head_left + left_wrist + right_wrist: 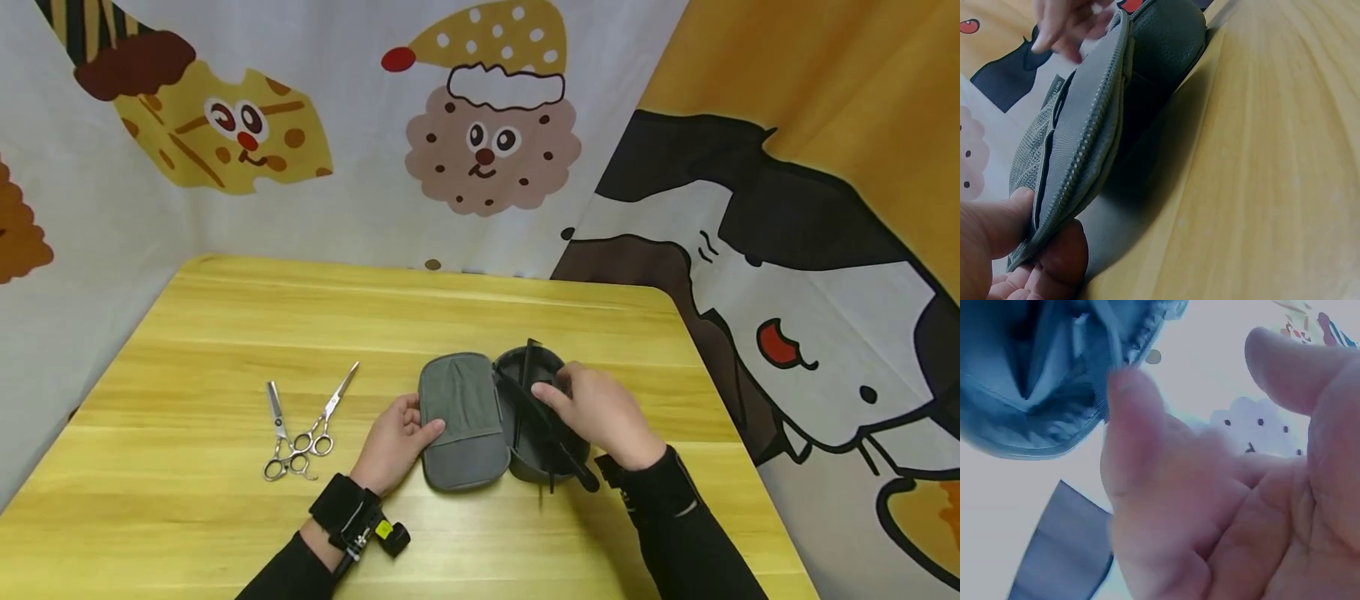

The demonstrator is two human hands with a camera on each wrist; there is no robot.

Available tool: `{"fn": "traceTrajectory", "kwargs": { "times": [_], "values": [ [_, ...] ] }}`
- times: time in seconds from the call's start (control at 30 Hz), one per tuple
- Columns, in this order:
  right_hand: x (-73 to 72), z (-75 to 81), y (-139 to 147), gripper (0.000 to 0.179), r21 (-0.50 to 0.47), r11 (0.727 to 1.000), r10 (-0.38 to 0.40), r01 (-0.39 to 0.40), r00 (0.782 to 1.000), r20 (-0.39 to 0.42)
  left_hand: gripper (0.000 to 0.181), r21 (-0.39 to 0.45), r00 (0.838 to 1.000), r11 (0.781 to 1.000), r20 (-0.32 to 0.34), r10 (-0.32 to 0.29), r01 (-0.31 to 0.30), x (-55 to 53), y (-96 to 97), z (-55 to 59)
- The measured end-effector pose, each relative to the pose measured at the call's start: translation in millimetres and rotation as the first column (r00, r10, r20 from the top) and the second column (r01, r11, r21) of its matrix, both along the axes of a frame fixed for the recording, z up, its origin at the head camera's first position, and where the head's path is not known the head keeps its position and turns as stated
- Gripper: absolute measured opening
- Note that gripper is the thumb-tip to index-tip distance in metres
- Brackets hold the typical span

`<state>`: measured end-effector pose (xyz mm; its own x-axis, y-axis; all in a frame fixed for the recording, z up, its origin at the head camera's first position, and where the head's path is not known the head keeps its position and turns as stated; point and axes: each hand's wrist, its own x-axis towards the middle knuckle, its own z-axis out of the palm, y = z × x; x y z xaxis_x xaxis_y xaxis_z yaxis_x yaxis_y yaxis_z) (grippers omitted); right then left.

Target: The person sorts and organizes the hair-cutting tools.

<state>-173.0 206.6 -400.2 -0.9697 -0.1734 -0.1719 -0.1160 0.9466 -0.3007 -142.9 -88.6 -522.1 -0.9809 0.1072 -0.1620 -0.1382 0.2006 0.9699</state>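
A grey zip pouch lies unfolded in two halves in the head view. My left hand (396, 442) pinches the left edge of its flat lid half (465, 458) between thumb and fingers; the left wrist view shows this grip on the zipped rim (1088, 140). Over the deeper right half (534, 467) hovers my right hand (603, 408). Its thumb (1285, 372) stands apart from the blurred fingers, with nothing seen between them. Across the deep half lies a long black strip (551, 425) with a rounded end, beside a thinner black piece (527, 362); their exact kind is unclear.
Left of the pouch, thinning shears (277, 417) and pointed hair scissors (337, 398) lie on the wooden table (187, 533), their finger rings close together. Behind the table and along its right side hangs a cartoon-printed curtain (360, 167).
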Motion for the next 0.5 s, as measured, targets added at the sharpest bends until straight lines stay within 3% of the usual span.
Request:
{"fn": "traceTrajectory", "kwargs": {
  "times": [0.13,0.27,0.37,0.5],
  "values": [
    [-42.1,-4.5,-5,0.059,-0.060,0.995,0.080,-0.078,0.997,0.020,0.062,-0.008,1.000,1.000,0.007,0.011,-0.011,-0.1,-1.8,-0.5],
    [-76.2,-17.4,-18,0.050,0.004,0.982,0.187,-0.187,0.982,-0.022,0.061,-0.004,1.000,1.000,0.004,0.024,-0.024,0.5,-2.5,-1.5],
    [-84.6,-27.0,-26,0.040,0.048,0.980,0.197,-0.194,0.978,-0.066,0.063,0.007,1.000,1.000,0.003,0.020,-0.020,0.3,-1.9,-3.1],
    [-79.6,-34.2,-27,0.042,0.115,0.989,0.112,-0.094,0.981,-0.160,0.065,0.000,1.000,1.000,-0.006,0.005,-0.005,-1.1,-1.9,-3.6]
  ]
}}
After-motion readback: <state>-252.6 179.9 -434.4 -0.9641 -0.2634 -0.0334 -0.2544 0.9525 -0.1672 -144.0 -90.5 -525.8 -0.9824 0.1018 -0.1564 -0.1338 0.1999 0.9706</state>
